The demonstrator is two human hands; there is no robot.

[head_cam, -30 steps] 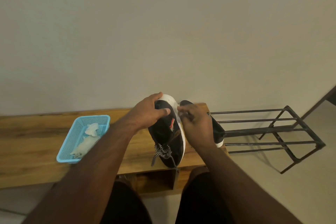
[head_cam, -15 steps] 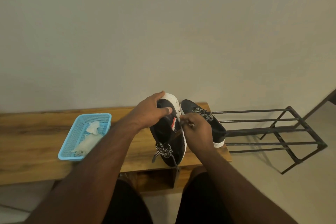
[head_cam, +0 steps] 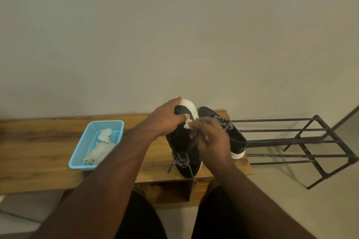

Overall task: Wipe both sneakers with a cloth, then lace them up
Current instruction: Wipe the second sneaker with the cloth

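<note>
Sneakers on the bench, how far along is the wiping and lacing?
In hand: the left hand tilts one sneaker on its side while the right hand wipes it with a white cloth. The second sneaker stands untouched behind. Done: nothing certain. Left: wiping, then lacing; laces hang loose.

Left hand (head_cam: 165, 118) grips tilted sneaker (head_cam: 182, 141); right hand (head_cam: 211, 137) presses cloth (head_cam: 187, 125) on it.

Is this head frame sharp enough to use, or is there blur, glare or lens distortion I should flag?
Head view: the right hand and the white cloth it pinches are smeared by motion; the left hand, gripping the tilted sneaker, is only a little soft. The blue basket and metal rack read clearly. The wide lens bows the bench edge. Lighting is dim and even, no glare.
</note>
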